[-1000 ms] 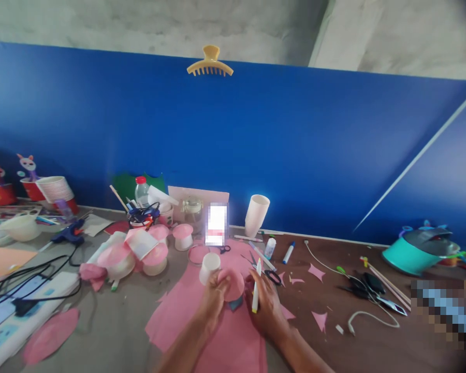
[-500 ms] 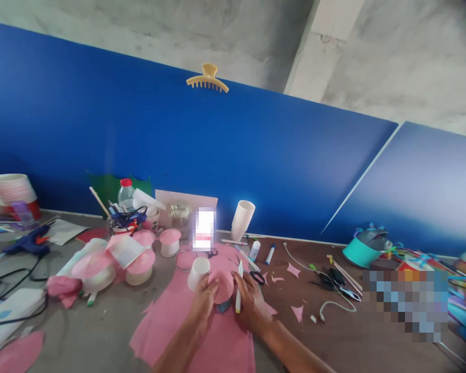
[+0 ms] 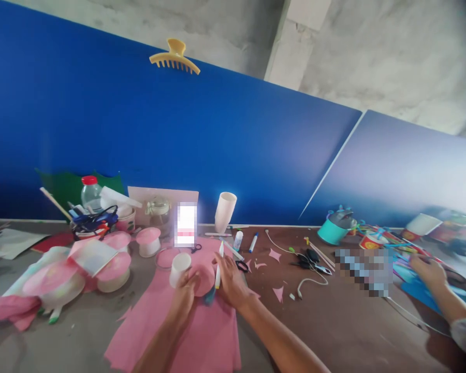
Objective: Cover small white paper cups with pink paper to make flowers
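Note:
My left hand (image 3: 184, 295) pinches a round pink paper disc (image 3: 202, 277) at its left edge, thumb on top, above a large pink paper sheet (image 3: 202, 342). A white marker with a yellow end (image 3: 218, 274) stands nearly upright at the fingers of my right hand (image 3: 235, 282), just right of the disc; it appears gripped between them. Beside my left hand stands a white paper cup (image 3: 179, 268). A small bluish thing (image 3: 209, 297) shows below the disc; its kind is unclear. Dark-handled scissors (image 3: 242, 266) lie behind my right hand.
Pink-topped cups (image 3: 148, 241) and a pen holder (image 3: 89, 228) crowd the left. A blurred bright screen (image 3: 186, 223) and stacked white cups (image 3: 225, 211) stand behind. Paper scraps (image 3: 278, 294), a white cable (image 3: 314, 281) and a teal container (image 3: 334, 229) are rightward. Another person's hand (image 3: 431, 272) works far right.
The view has swung right, bringing another person's hand and forearm into sight. Both my hands keep close to the disc, and the marker has moved slightly up with my right hand.

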`<state>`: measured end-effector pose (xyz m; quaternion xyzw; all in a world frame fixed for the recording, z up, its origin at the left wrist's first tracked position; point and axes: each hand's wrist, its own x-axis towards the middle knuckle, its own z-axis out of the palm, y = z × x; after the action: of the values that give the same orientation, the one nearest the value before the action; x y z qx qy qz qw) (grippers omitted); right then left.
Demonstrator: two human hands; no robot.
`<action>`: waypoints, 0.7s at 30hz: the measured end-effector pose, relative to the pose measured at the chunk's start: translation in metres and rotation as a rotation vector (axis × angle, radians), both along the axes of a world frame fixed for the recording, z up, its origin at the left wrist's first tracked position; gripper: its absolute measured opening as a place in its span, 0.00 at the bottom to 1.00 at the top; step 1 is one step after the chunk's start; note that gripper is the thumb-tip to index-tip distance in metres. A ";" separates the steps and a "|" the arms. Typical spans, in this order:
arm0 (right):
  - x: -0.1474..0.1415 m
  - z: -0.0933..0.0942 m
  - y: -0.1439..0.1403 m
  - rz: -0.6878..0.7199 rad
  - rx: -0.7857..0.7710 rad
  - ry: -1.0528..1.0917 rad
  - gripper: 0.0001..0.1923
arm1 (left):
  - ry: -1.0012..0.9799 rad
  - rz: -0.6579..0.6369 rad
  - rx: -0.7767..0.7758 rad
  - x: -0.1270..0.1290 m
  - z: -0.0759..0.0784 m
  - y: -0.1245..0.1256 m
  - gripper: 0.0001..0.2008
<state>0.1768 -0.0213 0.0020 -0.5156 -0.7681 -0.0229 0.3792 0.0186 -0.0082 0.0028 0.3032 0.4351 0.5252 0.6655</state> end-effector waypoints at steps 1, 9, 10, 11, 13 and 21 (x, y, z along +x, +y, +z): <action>0.005 0.002 0.002 -0.009 0.036 0.071 0.33 | -0.006 -0.009 0.005 0.000 0.001 0.000 0.20; 0.021 0.005 -0.004 -0.069 0.012 0.490 0.18 | -0.062 -0.046 -0.049 0.001 0.004 -0.006 0.18; 0.019 0.005 -0.006 -0.031 -0.031 0.527 0.17 | -0.053 -0.046 -0.059 0.001 0.004 -0.007 0.18; 0.017 0.005 -0.007 0.005 -0.073 0.569 0.17 | -0.045 -0.044 -0.062 0.002 0.003 -0.007 0.18; 0.013 0.005 -0.008 0.042 -0.128 0.656 0.18 | -0.033 -0.027 -0.062 0.005 0.001 -0.007 0.18; 0.015 0.003 0.002 -0.057 -0.123 0.996 0.18 | -0.023 0.014 -0.020 0.007 0.000 -0.008 0.17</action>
<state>0.1914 -0.0196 0.0050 -0.5058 -0.4793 0.2610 0.6681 0.0258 -0.0161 0.0033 0.2874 0.4347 0.5288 0.6699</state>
